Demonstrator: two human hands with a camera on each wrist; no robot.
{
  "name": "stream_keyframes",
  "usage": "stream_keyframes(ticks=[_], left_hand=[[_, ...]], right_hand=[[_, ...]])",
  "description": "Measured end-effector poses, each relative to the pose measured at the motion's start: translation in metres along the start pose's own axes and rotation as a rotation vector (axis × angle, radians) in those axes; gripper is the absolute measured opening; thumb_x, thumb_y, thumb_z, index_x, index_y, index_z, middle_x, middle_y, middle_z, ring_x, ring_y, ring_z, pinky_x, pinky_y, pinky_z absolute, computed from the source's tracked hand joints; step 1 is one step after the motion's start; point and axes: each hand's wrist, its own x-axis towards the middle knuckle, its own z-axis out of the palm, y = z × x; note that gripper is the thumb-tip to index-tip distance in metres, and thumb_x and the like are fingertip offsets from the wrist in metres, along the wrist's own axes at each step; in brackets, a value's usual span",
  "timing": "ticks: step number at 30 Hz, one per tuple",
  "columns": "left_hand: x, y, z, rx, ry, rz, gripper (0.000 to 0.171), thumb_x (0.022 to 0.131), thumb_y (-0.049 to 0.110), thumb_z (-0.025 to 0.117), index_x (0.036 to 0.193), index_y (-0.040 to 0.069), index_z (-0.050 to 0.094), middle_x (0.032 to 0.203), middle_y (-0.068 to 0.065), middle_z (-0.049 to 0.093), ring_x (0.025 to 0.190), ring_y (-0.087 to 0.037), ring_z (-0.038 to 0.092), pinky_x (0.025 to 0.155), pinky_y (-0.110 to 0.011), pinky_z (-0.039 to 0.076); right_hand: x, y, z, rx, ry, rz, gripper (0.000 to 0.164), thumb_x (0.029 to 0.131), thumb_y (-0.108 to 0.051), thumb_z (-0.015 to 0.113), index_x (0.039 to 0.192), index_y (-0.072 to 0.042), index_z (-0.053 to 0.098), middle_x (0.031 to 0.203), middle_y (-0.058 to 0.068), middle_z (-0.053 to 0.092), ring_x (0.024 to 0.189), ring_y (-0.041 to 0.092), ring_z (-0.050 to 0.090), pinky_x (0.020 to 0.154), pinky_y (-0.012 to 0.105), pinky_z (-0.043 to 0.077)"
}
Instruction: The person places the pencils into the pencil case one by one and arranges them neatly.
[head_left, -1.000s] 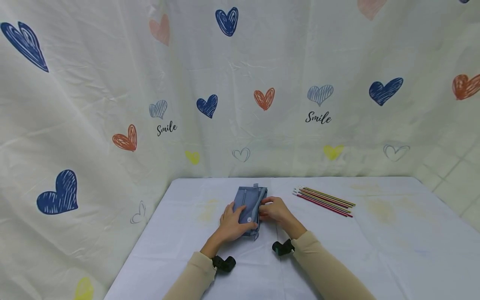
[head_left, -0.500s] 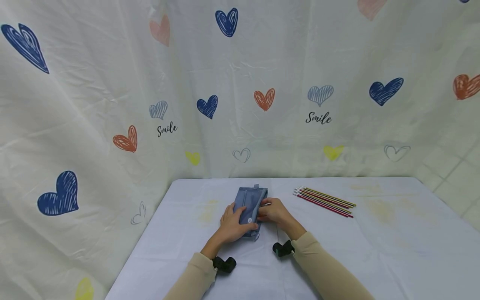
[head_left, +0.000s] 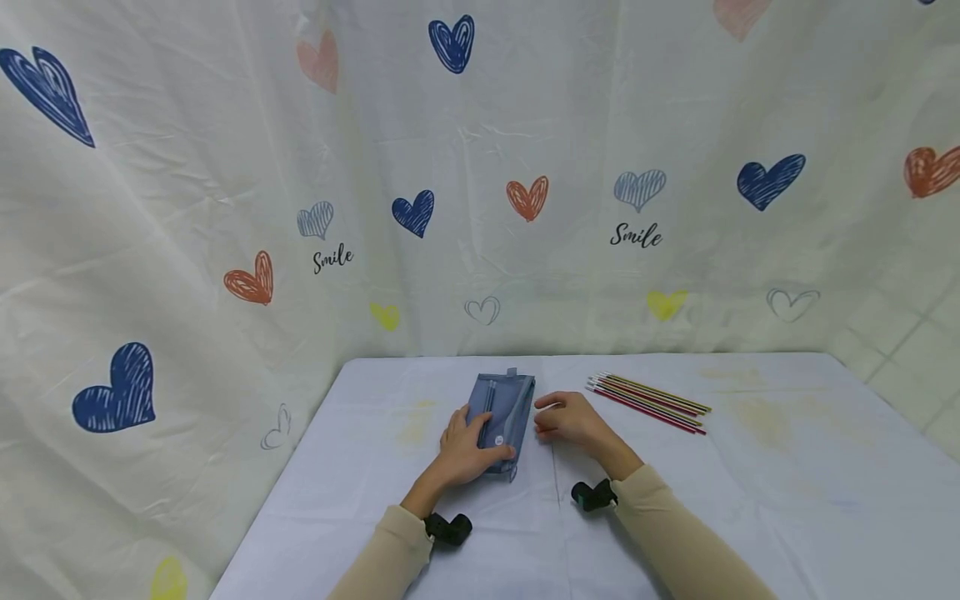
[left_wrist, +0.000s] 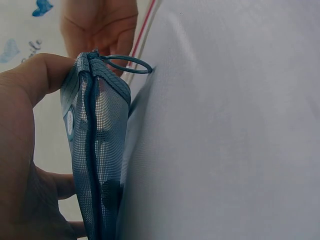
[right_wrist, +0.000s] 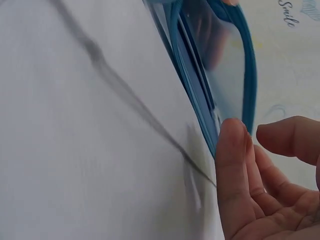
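A blue zipped pouch (head_left: 512, 417) lies on the table, with a mesh side and a zip (left_wrist: 91, 145) in the left wrist view. My left hand (head_left: 463, 450) rests on it, fingers spread over the upper face and thumb near its lower right corner. A loop (left_wrist: 131, 64) sticks out from the zip end. Just right of the pouch, my right hand (head_left: 572, 421) holds nothing; its thumb and fingers are apart. In the right wrist view, the fingers (right_wrist: 234, 165) overlap the pouch's blue-trimmed, see-through part (right_wrist: 220, 60).
Several thin striped pencils (head_left: 648, 402) lie in a loose bundle at the right, beyond my right hand. A white cloth (head_left: 750, 500) covers the table. Behind it hangs a pale curtain (head_left: 570, 108) printed with hearts.
My right hand has come away from the pouch's right edge and moved a little to the right. The left hand and the pencils have stayed in place.
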Motion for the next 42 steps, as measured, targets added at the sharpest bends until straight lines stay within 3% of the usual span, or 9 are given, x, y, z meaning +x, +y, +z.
stream_keyframes(ticks=[10,14,23,29,42], left_hand=[[-0.001,-0.001,0.000,-0.014,0.000,0.015,0.088,0.083,0.062,0.070,0.156,0.019,0.043,0.170,-0.020,0.011,0.158,-0.045,0.008,0.120,-0.070,0.016],[-0.001,0.000,-0.001,-0.015,-0.001,0.018,0.088,0.084,0.062,0.070,0.156,0.019,0.043,0.170,-0.020,0.011,0.158,-0.045,0.007,0.120,-0.070,0.014],[-0.001,0.000,0.000,-0.008,0.001,0.016,0.088,0.084,0.062,0.070,0.156,0.019,0.043,0.170,-0.019,0.012,0.157,-0.045,0.009,0.120,-0.070,0.015],[-0.002,0.000,-0.001,-0.010,0.000,0.003,0.087,0.084,0.061,0.070,0.156,0.019,0.043,0.170,-0.019,0.011,0.157,-0.046,0.010,0.119,-0.071,0.017],[-0.003,0.001,-0.002,-0.026,0.000,0.017,0.087,0.085,0.059,0.071,0.156,0.018,0.043,0.170,-0.020,0.011,0.157,-0.047,0.009,0.119,-0.071,0.016]], right_hand=[[-0.023,0.001,-0.056,-0.056,0.007,-0.085,0.040,0.099,-0.009,0.064,0.133,0.009,0.055,0.112,0.024,0.067,0.088,0.019,0.070,0.081,0.034,0.062],[-0.030,0.007,-0.082,-0.061,0.012,-0.114,0.039,0.100,-0.009,0.061,0.134,0.010,0.054,0.111,0.020,0.068,0.090,0.018,0.070,0.081,0.034,0.062],[-0.043,0.018,-0.130,-0.177,0.084,-0.116,0.041,0.102,-0.011,0.060,0.136,0.011,0.052,0.110,0.023,0.069,0.092,0.022,0.072,0.080,0.033,0.062],[-0.048,0.023,-0.147,-0.340,0.154,-0.135,0.040,0.100,-0.011,0.059,0.134,0.009,0.055,0.104,0.022,0.069,0.086,0.022,0.070,0.075,0.032,0.061],[-0.046,0.037,-0.163,-0.561,0.232,-0.154,0.035,0.097,-0.015,0.060,0.126,0.004,0.061,0.105,0.021,0.071,0.076,0.018,0.071,0.064,0.031,0.052]])
